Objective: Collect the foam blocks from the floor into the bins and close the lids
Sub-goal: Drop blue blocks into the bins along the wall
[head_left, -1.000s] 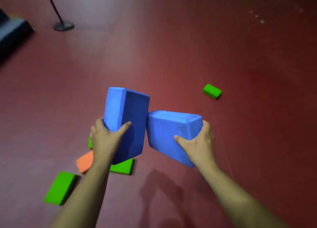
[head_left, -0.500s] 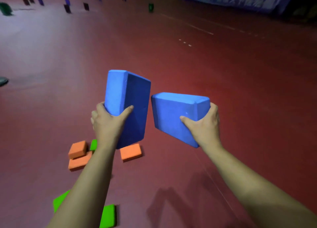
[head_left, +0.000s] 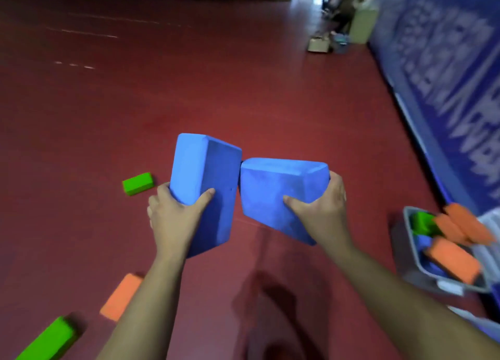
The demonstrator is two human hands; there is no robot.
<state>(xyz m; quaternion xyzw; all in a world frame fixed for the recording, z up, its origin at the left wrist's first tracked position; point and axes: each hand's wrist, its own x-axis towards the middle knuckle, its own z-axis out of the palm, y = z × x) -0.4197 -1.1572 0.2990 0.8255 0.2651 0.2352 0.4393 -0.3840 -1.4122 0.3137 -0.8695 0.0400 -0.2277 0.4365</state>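
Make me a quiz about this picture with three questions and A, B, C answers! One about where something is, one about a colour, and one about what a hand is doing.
1. Where is the bin?
A. far left
B. lower right
C. top middle

2. What colour is the left block?
A. blue
B. orange
C. green

3. What is the right hand doing?
A. hanging free
B. shutting a lid
C. gripping the right block

Answers:
1 B: the bin sits at the picture's lower right edge.
2 A: the block in the left hand is blue.
3 C: its fingers and thumb curl round the block.
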